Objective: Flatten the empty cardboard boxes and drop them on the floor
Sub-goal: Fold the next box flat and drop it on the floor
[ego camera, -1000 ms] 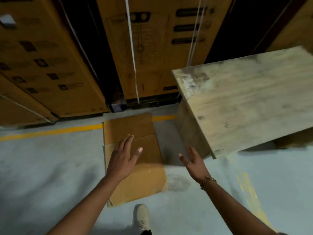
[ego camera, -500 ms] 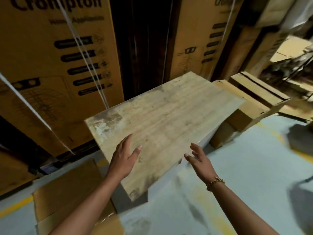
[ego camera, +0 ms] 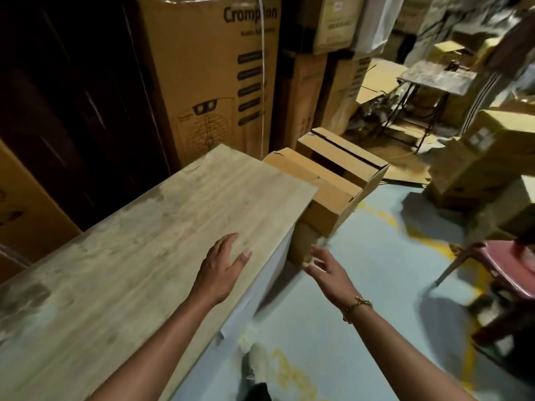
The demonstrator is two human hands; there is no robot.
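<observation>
Fingers (ego camera: pixel 228 246) of the left hand (ego camera: pixel 221 269) lie straight and close together, thumb held out to the side, palm down over the wooden table (ego camera: pixel 130 270) near its right edge. Whether they touch the wood cannot be told. The right hand (ego camera: pixel 328 270) hangs in the air off that edge, above the grey-blue floor (ego camera: pixel 362 328). Its fingers (ego camera: pixel 318 253) are loosely spread and a little bent, holding nothing. A gold chain bracelet (ego camera: pixel 357 308) sits on the right wrist.

The cardboard boxes (ego camera: pixel 327 195) stand on the floor at the table's far end, just beyond the right fingertips and apart from both hands. The lowest one is nearest the right fingers. One above it has its top flaps down and stands against the table's corner. The farthest box (ego camera: pixel 347 160) shows a dark slit between its flaps.

Behind the table rises a tall carton (ego camera: pixel 202 91) printed "Crompton" in dark letters, with a white strap (ego camera: pixel 263 82) running down across the word. The smaller line beneath is too blurred to read. Lower down the carton are a column of dark bars and a line drawing of a round grille. Labels on the other stacked cartons cannot be read.

Further right are a metal-legged stand (ego camera: pixel 434 78), a pink chair (ego camera: pixel 509 264) and yellow paint marks on the floor. A pale shoe (ego camera: pixel 257 360) shows at the bottom edge.
</observation>
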